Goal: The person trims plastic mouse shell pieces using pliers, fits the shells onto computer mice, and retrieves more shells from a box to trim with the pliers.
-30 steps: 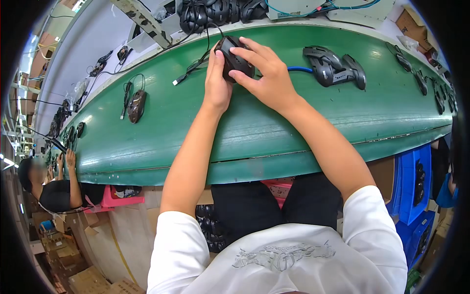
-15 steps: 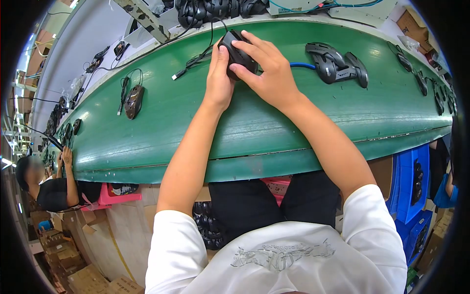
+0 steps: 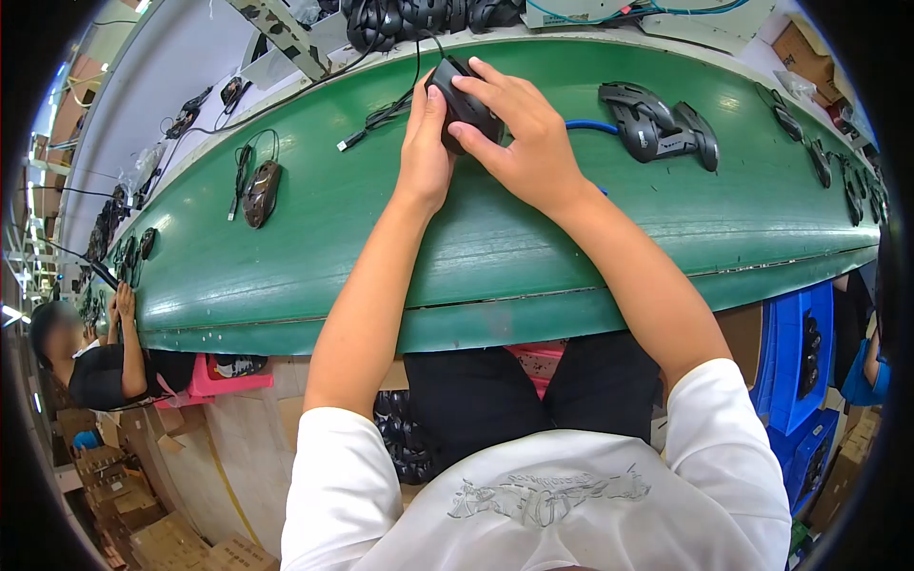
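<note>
A black computer mouse [image 3: 463,97] is held between both my hands above the far part of the green work surface [image 3: 324,257]. My left hand [image 3: 426,157] is closed along its left side, with the thumb on the near side of the shell. My right hand [image 3: 529,133] grips from the right, fingers over the top and thumb low on the shell. The mouse's underside is hidden. Its cable runs from the far end, and a bundled cable with a USB plug [image 3: 345,145] lies left of my hands.
Black plastic shell pieces [image 3: 640,122] lie to the right beside a blue cable [image 3: 590,125]. A dark mouse [image 3: 261,194] with a coiled cable rests to the left. More mice [image 3: 819,162] line the far right. Blue crates [image 3: 788,362] stand below the edge. Another person [image 3: 95,357] works at far left.
Both hands keep hold of the mouse in almost the same place. A small bit of blue now shows beside my right wrist.
</note>
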The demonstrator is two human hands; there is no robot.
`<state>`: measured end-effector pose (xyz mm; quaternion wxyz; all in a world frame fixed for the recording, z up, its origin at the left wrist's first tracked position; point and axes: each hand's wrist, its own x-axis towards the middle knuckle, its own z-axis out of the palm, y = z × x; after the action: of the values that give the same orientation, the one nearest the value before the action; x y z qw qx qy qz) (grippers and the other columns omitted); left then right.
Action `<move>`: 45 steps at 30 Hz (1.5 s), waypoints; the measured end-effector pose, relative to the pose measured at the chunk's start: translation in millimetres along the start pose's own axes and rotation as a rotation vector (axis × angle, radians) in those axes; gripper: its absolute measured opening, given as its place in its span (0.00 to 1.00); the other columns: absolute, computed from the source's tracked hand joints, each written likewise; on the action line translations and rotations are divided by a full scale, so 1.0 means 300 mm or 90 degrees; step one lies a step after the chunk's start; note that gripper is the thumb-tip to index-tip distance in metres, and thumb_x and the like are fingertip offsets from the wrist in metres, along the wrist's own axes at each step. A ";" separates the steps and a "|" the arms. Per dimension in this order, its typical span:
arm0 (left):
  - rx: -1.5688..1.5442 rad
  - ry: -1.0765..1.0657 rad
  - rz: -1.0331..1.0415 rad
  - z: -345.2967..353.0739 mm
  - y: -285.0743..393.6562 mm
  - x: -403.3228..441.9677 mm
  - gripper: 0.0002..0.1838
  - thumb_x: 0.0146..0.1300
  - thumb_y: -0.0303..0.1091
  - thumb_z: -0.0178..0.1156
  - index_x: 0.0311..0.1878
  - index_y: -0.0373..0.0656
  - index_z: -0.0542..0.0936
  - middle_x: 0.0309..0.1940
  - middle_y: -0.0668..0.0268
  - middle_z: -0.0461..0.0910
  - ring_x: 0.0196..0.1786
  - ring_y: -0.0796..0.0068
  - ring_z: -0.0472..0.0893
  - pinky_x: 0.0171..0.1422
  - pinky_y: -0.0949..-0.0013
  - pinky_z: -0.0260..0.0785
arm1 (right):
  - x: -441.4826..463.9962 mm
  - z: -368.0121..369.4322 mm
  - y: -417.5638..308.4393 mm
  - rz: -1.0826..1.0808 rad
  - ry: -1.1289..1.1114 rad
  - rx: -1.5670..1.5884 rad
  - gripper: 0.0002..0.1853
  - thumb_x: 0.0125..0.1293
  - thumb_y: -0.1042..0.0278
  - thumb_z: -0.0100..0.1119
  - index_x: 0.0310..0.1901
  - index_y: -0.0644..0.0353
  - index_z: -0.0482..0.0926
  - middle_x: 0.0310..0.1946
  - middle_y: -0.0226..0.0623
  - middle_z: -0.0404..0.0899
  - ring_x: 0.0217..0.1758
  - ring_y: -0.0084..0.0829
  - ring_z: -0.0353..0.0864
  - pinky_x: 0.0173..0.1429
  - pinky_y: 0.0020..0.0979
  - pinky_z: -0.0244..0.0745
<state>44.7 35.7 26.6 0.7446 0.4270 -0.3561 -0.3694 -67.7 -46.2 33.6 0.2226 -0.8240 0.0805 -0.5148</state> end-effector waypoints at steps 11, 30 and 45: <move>-0.032 -0.001 0.006 0.000 0.001 -0.009 0.24 0.82 0.49 0.38 0.72 0.46 0.64 0.57 0.58 0.75 0.54 0.69 0.78 0.60 0.66 0.74 | -0.002 0.018 0.004 -0.014 0.010 -0.012 0.24 0.57 0.66 0.70 0.57 0.56 0.82 0.63 0.40 0.79 0.57 0.40 0.79 0.59 0.35 0.76; -0.381 0.004 -0.071 -0.017 -0.025 -0.025 0.27 0.82 0.53 0.38 0.65 0.40 0.72 0.57 0.61 0.80 0.55 0.71 0.81 0.60 0.67 0.75 | -0.024 0.104 -0.005 -0.047 -0.015 -0.033 0.23 0.63 0.69 0.63 0.60 0.59 0.79 0.67 0.42 0.72 0.68 0.47 0.71 0.71 0.44 0.66; -0.332 0.066 -0.060 -0.011 0.025 -0.030 0.22 0.80 0.48 0.43 0.59 0.40 0.76 0.50 0.61 0.83 0.49 0.71 0.83 0.54 0.68 0.77 | -0.030 0.118 -0.037 -0.054 -0.057 -0.068 0.24 0.66 0.67 0.61 0.63 0.60 0.75 0.69 0.45 0.69 0.70 0.47 0.69 0.71 0.44 0.69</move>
<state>45.1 47.5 30.2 0.8289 0.2552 -0.1899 -0.4602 -41.5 -22.9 18.0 0.1598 -0.8597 0.0625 -0.4811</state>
